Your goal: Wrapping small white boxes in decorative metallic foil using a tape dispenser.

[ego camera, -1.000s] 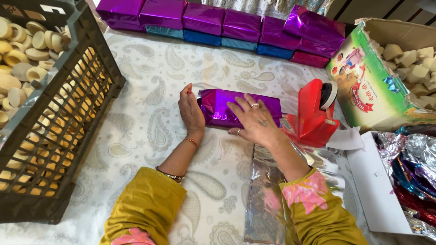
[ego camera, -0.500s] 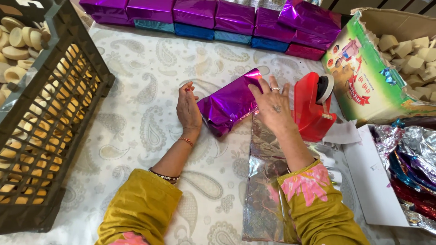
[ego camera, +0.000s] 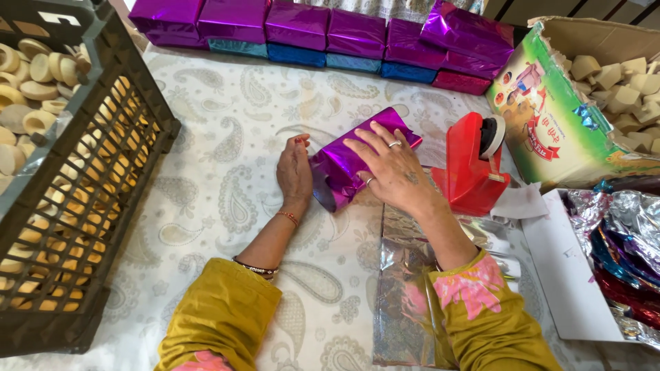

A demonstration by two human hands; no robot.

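At the middle of the desk (ego camera: 206,137), on its paisley cloth: 1 purple foil-wrapped packet (ego camera: 344,161), lying at a slant, its lower-left end raised slightly.
Left hand (ego camera: 294,172): at the packet's lower-left end, palm pressed flat against that end, fingers straight; grip not closed around anything.
Right hand (ego camera: 392,165): laid on top of the packet, fingers spread, pressing down; grip flat and open, 2 rings visible.
Just right of the packet: 1 red tape dispenser (ego camera: 471,165).
Behind the packet, along the desk's far edge: row of wrapped packets (ego camera: 323,31), purple over blue and pink.
Left of the packet: dark plastic crate (ego camera: 89,185) of pale rings.
Right of the dispenser: cardboard box (ego camera: 557,117) of pale blocks.
Below the packet, toward the person: sheet of silver foil (ego camera: 405,288).
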